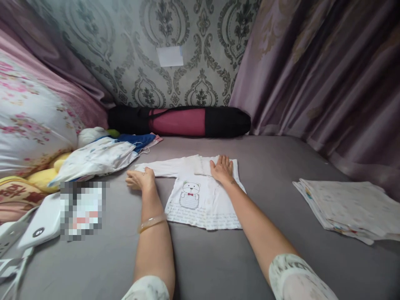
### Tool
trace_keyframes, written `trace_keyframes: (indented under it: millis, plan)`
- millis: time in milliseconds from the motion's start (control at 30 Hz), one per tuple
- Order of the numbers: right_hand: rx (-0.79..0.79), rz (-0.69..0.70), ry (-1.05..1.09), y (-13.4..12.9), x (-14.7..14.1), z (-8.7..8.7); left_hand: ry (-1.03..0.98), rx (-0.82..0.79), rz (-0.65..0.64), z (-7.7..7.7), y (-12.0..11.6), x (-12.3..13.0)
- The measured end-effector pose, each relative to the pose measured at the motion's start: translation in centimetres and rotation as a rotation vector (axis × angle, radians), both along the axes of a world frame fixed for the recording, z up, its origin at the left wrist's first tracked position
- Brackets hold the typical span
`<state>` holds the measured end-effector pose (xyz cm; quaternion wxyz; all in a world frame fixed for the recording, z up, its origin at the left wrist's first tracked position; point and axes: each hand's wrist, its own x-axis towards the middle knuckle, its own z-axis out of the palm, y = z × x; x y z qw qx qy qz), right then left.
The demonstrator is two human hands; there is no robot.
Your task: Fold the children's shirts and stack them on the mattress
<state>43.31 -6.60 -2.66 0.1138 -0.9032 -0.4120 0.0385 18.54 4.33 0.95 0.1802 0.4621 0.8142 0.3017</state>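
A small white baby shirt [190, 212] with a printed bear and lines of lettering along its hem lies spread on the grey sheet. Its left-side sleeve [162, 167] stretches out sideways, and my left hand [140, 179] is closed at the cuff, fingers curled round its end. The other sleeve [202, 165] appears folded inward across the top of the chest. My right hand [222, 168] lies flat on that upper part, fingers stretched forward and holding nothing.
Folded cloths [350, 204] lie in a stack at right. Crumpled clothes [100, 156], a yellow plush thing [45, 174] and a white power bank [43, 221] with cables sit at left. A black and pink long bag [179, 121] rests against the wall.
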Motion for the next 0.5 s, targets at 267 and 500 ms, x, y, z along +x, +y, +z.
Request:
trace_keyframes:
  millis: [267, 500]
  plan:
    - [0.252, 0.339, -0.057, 1.7, -2.9, 1.8, 0.029, -0.004, 0.039, -0.6, 1.0, -0.4]
    - [0.185, 0.600, 0.107, 5.7, -6.7, 1.3, 0.004, -0.046, 0.056, -1.4, 2.0, -1.7]
